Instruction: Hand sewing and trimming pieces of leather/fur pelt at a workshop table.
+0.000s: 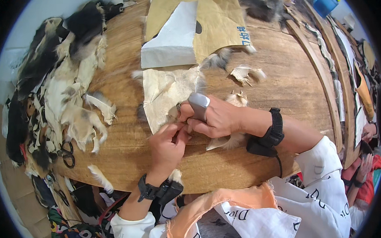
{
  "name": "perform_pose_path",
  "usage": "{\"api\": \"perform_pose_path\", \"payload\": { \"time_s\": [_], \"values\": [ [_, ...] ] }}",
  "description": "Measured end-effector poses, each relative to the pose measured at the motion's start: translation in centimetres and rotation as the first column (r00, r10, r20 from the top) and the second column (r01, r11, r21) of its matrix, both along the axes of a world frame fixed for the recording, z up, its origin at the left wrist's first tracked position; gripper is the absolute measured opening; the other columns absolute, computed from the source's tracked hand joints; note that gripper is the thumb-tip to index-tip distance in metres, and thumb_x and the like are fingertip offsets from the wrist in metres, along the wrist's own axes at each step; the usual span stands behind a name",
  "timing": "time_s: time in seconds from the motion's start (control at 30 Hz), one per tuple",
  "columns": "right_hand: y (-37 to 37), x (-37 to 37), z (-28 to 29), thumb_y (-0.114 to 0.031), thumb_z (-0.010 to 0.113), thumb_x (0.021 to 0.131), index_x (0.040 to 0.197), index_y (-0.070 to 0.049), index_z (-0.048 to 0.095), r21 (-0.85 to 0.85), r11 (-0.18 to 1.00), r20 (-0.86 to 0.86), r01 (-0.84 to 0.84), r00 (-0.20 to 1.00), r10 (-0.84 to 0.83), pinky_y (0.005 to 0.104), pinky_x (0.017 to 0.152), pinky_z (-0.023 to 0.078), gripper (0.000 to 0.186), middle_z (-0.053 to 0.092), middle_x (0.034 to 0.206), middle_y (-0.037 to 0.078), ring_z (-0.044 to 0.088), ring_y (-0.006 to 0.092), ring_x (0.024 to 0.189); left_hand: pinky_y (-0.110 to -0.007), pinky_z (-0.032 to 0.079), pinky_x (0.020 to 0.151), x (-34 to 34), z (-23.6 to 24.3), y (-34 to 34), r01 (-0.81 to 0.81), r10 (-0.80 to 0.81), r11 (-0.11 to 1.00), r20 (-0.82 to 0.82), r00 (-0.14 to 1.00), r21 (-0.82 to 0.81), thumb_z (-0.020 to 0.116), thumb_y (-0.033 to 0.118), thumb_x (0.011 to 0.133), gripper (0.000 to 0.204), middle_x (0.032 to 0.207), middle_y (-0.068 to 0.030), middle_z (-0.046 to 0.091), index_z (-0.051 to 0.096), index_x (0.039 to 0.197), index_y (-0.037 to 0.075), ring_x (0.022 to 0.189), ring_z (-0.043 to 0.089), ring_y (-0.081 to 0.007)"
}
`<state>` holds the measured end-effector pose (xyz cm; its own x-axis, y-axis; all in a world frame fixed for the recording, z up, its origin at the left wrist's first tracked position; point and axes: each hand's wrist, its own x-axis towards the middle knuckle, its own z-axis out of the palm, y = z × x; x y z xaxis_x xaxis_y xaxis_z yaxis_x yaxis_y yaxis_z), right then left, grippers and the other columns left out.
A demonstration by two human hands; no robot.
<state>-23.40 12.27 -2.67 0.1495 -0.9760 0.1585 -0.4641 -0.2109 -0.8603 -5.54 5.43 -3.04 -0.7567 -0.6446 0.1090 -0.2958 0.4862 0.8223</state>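
Observation:
A cream piece of fur pelt (pixel 165 88), skin side up, lies on the wooden table in front of me. At its near edge my left hand (pixel 168 145) is closed, thumb and fingers pinching the pelt. My right hand (pixel 218 117) is closed around a smooth silver-grey metal tool (pixel 199 102), whose lower end is hidden by my fingers. The fingertips of both hands meet over the pelt's near corner. Under and beside my right wrist lie small fur scraps (pixel 225 141). A brown paper pattern with a white paper flap (pixel 174 39) lies just beyond the pelt.
Black and cream pelts (pixel 76 81) are heaped at the left, with black-handled scissors (pixel 68 155) beside them. More fur scraps (pixel 246 75) are scattered right of the pelt. Long wooden strips (pixel 313 67) run along the right. Another person's hand (pixel 364 166) shows at the far right.

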Motion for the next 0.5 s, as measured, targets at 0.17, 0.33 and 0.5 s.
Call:
{"api": "perform_pose_path", "payload": {
  "time_s": [0.17, 0.33, 0.5],
  "values": [
    [-0.9, 0.6, -0.3, -0.015, 0.053, 0.081, 0.093, -0.007, 0.056, -0.148, 0.988, -0.06, 0.043, 0.997, -0.052, 0.042, 0.063, 0.043, 0.015, 0.053, 0.076, 0.016, 0.053, 0.0359, 0.07, -0.025, 0.048, 0.051, 0.6, -0.3, 0.0, 0.013, -0.002, 0.995, -0.107, 0.994, 0.102, 0.059, -0.002, 0.079, 0.008, 0.073, -0.0074, 0.062, 0.063, 0.086, 0.001, 0.059, 0.063, -0.0141],
    [-1.7, 1.1, 0.2, -0.015, 0.054, 0.078, 0.083, -0.004, 0.056, -0.199, 0.964, -0.112, 0.176, 0.973, -0.201, 0.0432, 0.055, 0.045, 0.012, 0.056, 0.061, 0.016, 0.057, 0.0356, 0.058, -0.023, 0.05, 0.055, 1.5, 1.4, -1.1, -0.028, 0.042, 0.987, -0.085, 0.995, 0.16, 0.057, 0.0, 0.084, 0.007, 0.078, -0.0086, 0.063, 0.061, 0.089, -0.003, 0.063, 0.065, -0.0139],
    [-2.6, 1.3, 0.5, -0.018, 0.053, 0.081, 0.079, -0.007, 0.057, -0.161, 0.963, -0.169, 0.218, 0.955, -0.245, 0.0426, 0.052, 0.045, 0.012, 0.055, 0.056, 0.013, 0.056, 0.0353, 0.052, -0.02, 0.05, 0.055, 2.2, 3.1, -2.3, 0.074, -0.069, 0.997, -0.134, 0.989, 0.033, 0.055, 0.0, 0.087, 0.008, 0.08, -0.007, 0.062, 0.061, 0.09, -0.003, 0.064, 0.062, -0.0097]
  ]
}}
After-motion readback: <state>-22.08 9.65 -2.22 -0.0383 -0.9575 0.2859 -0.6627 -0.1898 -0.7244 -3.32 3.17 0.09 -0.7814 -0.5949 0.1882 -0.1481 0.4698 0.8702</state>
